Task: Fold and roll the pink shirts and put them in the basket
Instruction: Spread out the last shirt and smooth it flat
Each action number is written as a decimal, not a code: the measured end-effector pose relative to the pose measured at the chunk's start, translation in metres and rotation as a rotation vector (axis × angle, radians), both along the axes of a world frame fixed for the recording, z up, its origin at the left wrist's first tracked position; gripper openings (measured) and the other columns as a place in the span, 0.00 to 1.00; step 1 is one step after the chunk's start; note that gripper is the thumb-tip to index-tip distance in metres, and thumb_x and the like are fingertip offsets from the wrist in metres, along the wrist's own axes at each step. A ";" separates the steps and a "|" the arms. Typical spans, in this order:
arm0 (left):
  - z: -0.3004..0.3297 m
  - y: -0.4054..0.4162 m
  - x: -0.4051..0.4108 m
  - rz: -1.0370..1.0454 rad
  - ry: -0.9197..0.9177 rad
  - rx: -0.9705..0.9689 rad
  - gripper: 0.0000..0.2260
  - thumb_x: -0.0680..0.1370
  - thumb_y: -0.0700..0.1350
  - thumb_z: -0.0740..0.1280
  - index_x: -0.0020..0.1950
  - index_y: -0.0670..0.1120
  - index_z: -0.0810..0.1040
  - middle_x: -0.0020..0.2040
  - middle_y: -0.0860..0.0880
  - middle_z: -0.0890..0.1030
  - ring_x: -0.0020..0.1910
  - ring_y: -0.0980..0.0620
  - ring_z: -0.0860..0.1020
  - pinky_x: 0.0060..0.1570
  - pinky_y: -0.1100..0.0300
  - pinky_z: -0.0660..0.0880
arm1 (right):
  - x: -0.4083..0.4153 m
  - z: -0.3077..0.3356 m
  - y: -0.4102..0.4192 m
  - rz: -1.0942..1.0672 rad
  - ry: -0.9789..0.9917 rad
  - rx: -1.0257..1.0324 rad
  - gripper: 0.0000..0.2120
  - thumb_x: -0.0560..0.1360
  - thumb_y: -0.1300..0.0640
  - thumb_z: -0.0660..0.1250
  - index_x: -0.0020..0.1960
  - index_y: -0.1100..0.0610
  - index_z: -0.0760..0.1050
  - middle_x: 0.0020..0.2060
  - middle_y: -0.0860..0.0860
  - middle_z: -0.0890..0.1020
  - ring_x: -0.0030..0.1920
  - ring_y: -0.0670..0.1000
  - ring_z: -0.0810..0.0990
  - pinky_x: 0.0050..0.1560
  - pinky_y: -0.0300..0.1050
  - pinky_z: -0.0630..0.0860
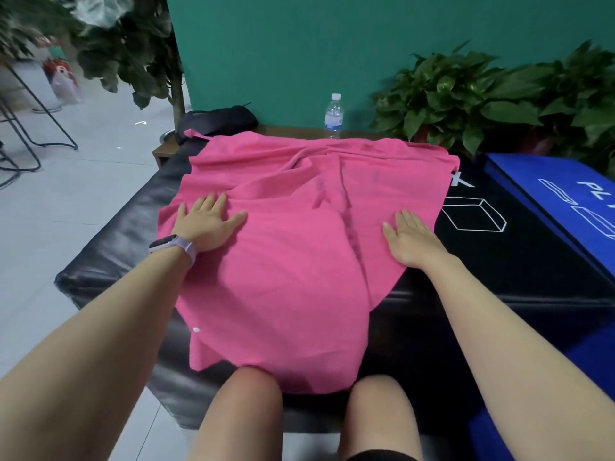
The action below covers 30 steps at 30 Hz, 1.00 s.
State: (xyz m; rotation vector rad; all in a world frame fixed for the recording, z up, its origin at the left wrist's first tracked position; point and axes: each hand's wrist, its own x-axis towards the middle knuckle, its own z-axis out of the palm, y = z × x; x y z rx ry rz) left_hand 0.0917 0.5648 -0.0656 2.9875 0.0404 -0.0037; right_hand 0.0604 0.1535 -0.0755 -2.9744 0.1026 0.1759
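With my left hand (208, 224) and right hand (411, 241) both flat and open on the pink shirt (289, 247) spread over the black table (109, 247), I worry its long ridges get folded in, loosening the roll.

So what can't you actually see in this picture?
- Basket: none in the head view.
- Shirt front: hidden, facing down or folded under.
- Blue mat lettering: cut by the right edge.
- Bottle label: too small.
- Figure far left: blurred.
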 end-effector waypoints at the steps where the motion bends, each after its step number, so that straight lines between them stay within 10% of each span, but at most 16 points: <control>1: -0.001 0.003 0.006 0.001 -0.006 0.005 0.38 0.79 0.71 0.48 0.83 0.50 0.49 0.83 0.49 0.49 0.81 0.49 0.48 0.78 0.40 0.45 | 0.008 0.000 -0.006 0.004 -0.004 0.001 0.33 0.85 0.40 0.38 0.83 0.60 0.42 0.82 0.55 0.43 0.82 0.52 0.42 0.80 0.47 0.41; 15: -0.003 0.036 0.078 -0.018 -0.040 0.003 0.33 0.82 0.66 0.48 0.82 0.50 0.53 0.83 0.50 0.52 0.81 0.51 0.50 0.78 0.44 0.47 | 0.110 0.007 -0.090 -0.127 -0.044 0.061 0.43 0.79 0.29 0.40 0.83 0.58 0.48 0.82 0.52 0.49 0.82 0.50 0.47 0.80 0.48 0.44; 20: 0.000 0.028 0.073 -0.004 -0.223 0.068 0.26 0.79 0.62 0.55 0.69 0.46 0.72 0.69 0.42 0.72 0.71 0.42 0.68 0.71 0.39 0.60 | 0.115 0.015 -0.077 -0.208 -0.045 0.127 0.35 0.84 0.40 0.47 0.81 0.64 0.53 0.81 0.60 0.56 0.80 0.58 0.55 0.79 0.54 0.54; 24: 0.012 0.011 0.047 0.045 -0.417 0.170 0.15 0.76 0.50 0.58 0.50 0.38 0.73 0.49 0.36 0.76 0.44 0.35 0.78 0.42 0.44 0.72 | 0.101 0.049 -0.007 -0.317 -0.207 0.481 0.27 0.84 0.51 0.57 0.78 0.63 0.61 0.77 0.61 0.65 0.76 0.60 0.64 0.74 0.51 0.62; 30: 0.034 -0.055 0.010 0.123 -0.306 0.011 0.09 0.77 0.41 0.59 0.56 0.42 0.72 0.53 0.39 0.81 0.51 0.37 0.80 0.41 0.51 0.67 | 0.023 0.034 0.081 -0.161 -0.402 0.758 0.25 0.73 0.72 0.57 0.68 0.60 0.72 0.68 0.59 0.73 0.68 0.57 0.72 0.62 0.41 0.66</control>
